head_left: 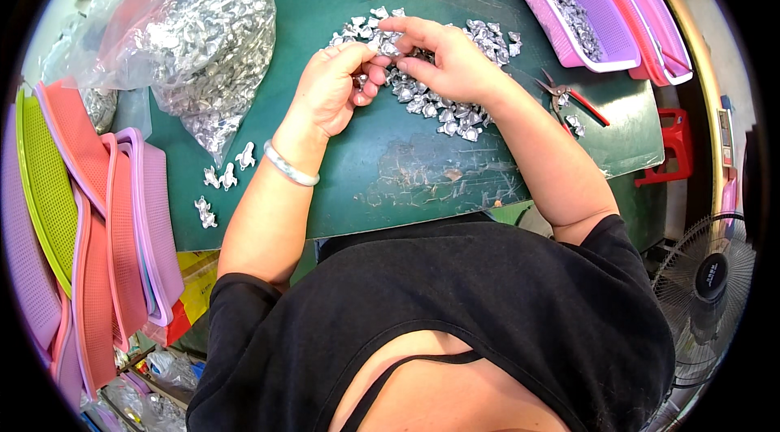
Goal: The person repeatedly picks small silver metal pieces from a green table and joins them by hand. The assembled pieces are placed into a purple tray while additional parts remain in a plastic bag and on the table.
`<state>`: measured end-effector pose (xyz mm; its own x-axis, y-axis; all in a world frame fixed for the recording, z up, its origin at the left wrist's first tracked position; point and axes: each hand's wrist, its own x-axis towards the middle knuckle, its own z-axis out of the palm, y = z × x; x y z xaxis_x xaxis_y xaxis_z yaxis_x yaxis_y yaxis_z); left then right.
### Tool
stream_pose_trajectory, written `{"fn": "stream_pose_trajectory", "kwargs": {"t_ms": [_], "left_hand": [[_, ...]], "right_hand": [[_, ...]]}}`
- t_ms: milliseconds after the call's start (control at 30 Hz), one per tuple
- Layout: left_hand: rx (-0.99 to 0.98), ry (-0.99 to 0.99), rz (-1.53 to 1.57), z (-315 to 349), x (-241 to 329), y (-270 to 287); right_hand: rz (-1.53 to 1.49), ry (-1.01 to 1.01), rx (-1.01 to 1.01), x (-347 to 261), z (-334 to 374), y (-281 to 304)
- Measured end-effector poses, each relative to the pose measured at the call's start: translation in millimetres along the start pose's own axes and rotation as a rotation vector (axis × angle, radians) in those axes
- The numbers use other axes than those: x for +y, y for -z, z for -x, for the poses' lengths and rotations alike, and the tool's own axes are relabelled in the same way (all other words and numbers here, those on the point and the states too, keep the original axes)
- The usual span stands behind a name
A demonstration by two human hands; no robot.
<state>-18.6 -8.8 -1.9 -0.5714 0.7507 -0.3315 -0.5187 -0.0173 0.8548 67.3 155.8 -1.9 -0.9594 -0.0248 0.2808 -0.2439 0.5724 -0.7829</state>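
My left hand (331, 84), a pale bangle on its wrist, is closed in a pinch on a small silver metal casting (385, 47). Close against it on the right, my right hand (448, 60) has curved fingers, its thumb and forefinger apart around the casting's side; whether they touch it is hard to see. Both hands hover over a loose pile of similar silver castings (451, 112) on the green table (341, 188). Pliers with red handles (589, 107) lie opened to the right of the pile, beside a few castings.
A clear plastic bag (215, 50) full of castings stands at the left, with several loose castings (228, 178) below it. A purple basket (615, 50) of castings sits far right beside more baskets. Stacked baskets (150, 212), a red stool (676, 143) and a fan (703, 294) flank the table.
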Motion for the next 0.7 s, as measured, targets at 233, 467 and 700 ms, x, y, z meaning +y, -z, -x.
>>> {"fn": "stream_pose_trajectory", "kwargs": {"t_ms": [233,467,700], "left_hand": [[0.01,-0.095,0.094,-5.2,-0.3,5.6],[0.027,-0.133,0.286,0.4,5.7,4.6],[0.082,-0.082,-0.068,-4.0,2.4,7.9]], "right_hand": [[0.205,0.169,-0.002,6.1,-1.4,-2.1],[0.283,0.14,0.008,-1.9,-1.9,-8.4],[0.206,0.147,0.136,2.3,-3.3,-13.0]]}}
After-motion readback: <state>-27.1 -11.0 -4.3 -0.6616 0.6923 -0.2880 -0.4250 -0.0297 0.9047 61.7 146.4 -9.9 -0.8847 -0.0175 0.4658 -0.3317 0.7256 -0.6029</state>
